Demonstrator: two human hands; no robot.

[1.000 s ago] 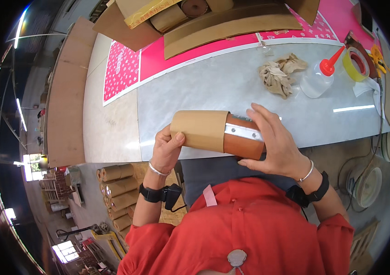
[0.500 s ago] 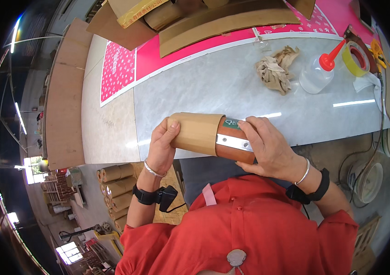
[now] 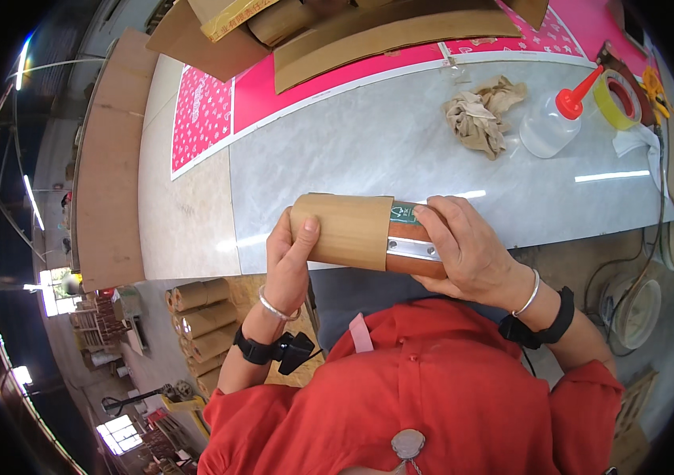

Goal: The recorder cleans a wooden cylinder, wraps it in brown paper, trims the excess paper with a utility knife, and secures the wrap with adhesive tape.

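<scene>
Between my hands, at the table's near edge, lies a brown cardboard sleeve (image 3: 349,232) with a reddish-brown cylinder (image 3: 410,264) partly inside it. A metal strip with screws and a green label show on the cylinder's bare part. My left hand (image 3: 292,249) is closed round the sleeve's left end, thumb on top. My right hand (image 3: 465,247) grips the cylinder's right end, fingers over the top. The cylinder's far end is hidden under that hand, and how deep it sits in the sleeve cannot be seen.
An open cardboard box (image 3: 400,47) stands at the back on pink printed sheets (image 3: 274,96). Crumpled brown paper (image 3: 479,119), a clear squeeze bottle (image 3: 549,131) with a red nozzle and yellow tape (image 3: 616,101) lie at right. Brown rolls (image 3: 204,323) are stacked below left.
The sleeve now covers more of the cylinder, and less of the metal strip shows. My left hand has shifted slightly, its thumb lying further onto the sleeve.
</scene>
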